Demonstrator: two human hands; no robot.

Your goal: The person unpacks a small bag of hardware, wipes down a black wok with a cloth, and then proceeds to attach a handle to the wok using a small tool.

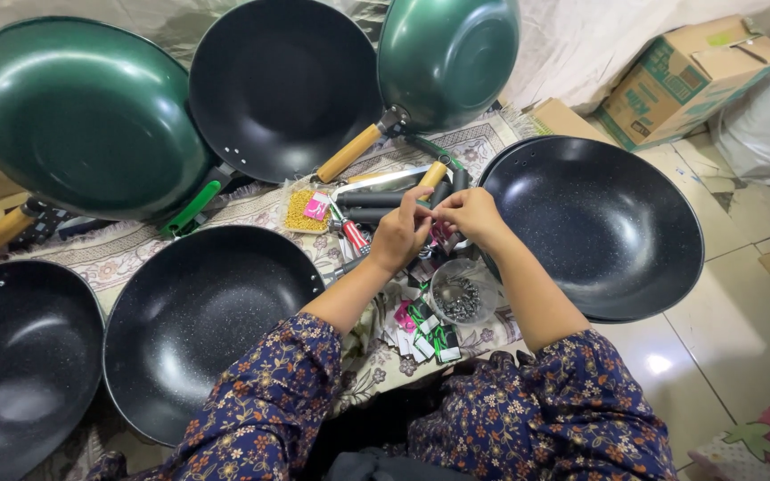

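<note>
My left hand and right hand meet, pinching something small above the bowl of screws, pans within reach.

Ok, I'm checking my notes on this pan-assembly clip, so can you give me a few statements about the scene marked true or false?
1. Both hands meet over the pile of black handles. True: the left hand and right hand pinch something small between them, above the black handles.
2. The small clear bowl is empty. False: the bowl holds small dark metal pieces.
3. A black pan lies right of the right hand. True: the black pan sits there.
4. All the pans are black. False: two are green, such as the green pan.
5. A cardboard box stands at the upper right. True: the box.
</note>
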